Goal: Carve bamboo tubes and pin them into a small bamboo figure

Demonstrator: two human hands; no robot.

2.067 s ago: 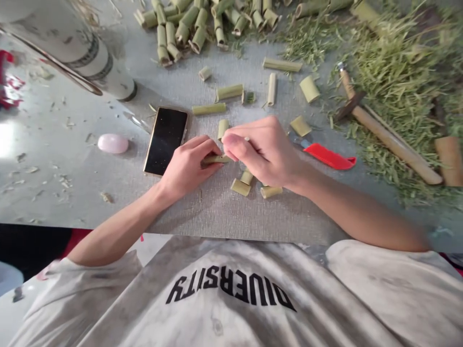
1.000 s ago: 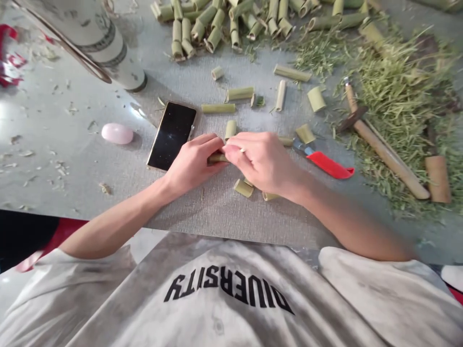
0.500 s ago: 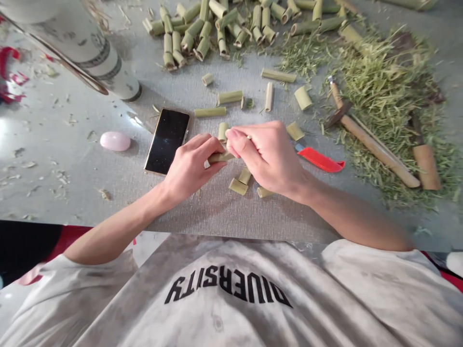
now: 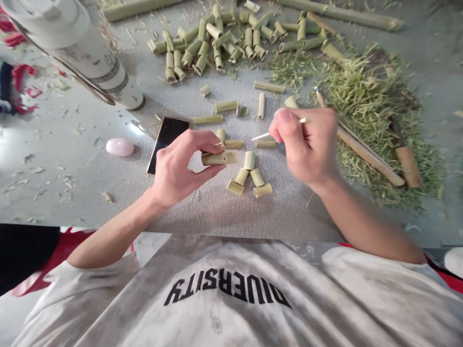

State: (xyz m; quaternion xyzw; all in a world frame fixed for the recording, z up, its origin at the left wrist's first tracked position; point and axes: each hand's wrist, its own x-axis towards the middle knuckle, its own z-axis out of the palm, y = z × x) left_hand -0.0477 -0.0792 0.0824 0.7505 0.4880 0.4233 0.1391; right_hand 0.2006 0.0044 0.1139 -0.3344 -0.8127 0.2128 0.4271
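Note:
My left hand [image 4: 184,164] pinches a short bamboo tube [image 4: 213,159] between thumb and fingers. A small round hole shows in the tube's side. My right hand [image 4: 309,147] is closed around a thin, pale pointed stick [image 4: 261,137], whose tip points left and is apart from the tube. Just below and right of the held tube, several cut bamboo pieces [image 4: 249,160] lie in a branching, figure-like layout. Another bamboo piece [image 4: 265,143] lies under the stick, near my right fingers. The stick's rear end pokes out above my fist.
At the back lies a pile of bamboo tubes [image 4: 193,52]. A hammer [image 4: 369,153] rests on green shavings [image 4: 376,101] at right. On the left are a phone [image 4: 166,137], a pink oval object [image 4: 120,147] and a tall white tumbler [image 4: 104,62].
My right hand has drawn back to the right with the stick, away from the tube. The left hand has turned the tube, so its hole shows. The red-handled tool is now hidden.

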